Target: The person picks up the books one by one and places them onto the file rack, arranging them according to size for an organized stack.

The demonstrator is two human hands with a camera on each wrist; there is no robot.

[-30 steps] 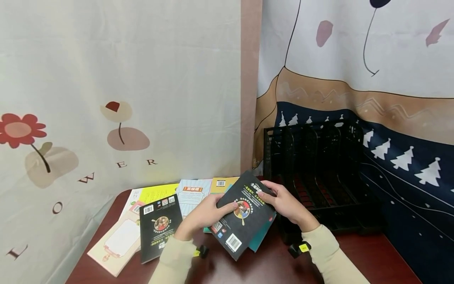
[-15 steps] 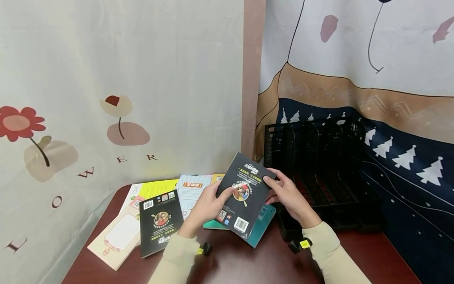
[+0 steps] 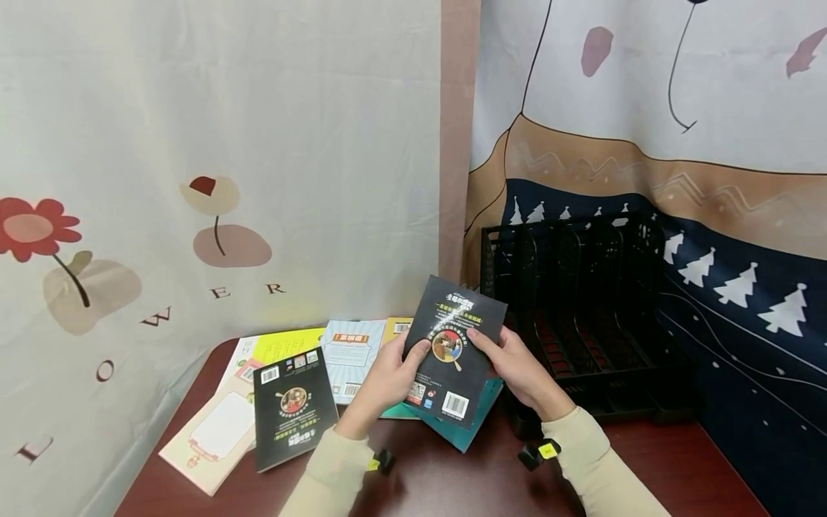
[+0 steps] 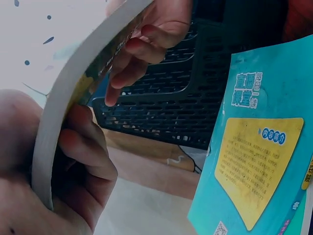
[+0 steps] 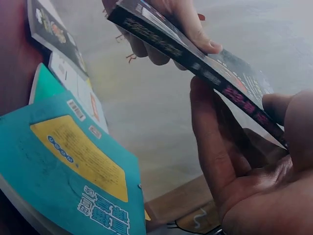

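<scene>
A black book [image 3: 446, 388] with a round picture and a barcode on its cover is held between both hands above the table. My left hand [image 3: 388, 373] grips its left edge, thumb on the cover and fingers beneath, as the left wrist view shows. On the opposite edge my right hand [image 3: 523, 370] pinches it, thumb on top and fingers under the spine [image 5: 215, 78]. Below the held book lies a teal book [image 5: 58, 142] with a yellow panel, partly covered by it in the head view.
At the left lie another black book [image 3: 293, 409], a pink-cream book [image 3: 216, 438] and a yellow one [image 3: 284, 348]. A light-blue book [image 3: 352, 352] lies behind. A black divided file rack [image 3: 575, 301] stands at the back right, before a patterned curtain [image 3: 730, 215].
The black book has turned slightly more upright and shifted a little right in both hands. My right hand has moved down its edge, thumb now further onto the cover.
</scene>
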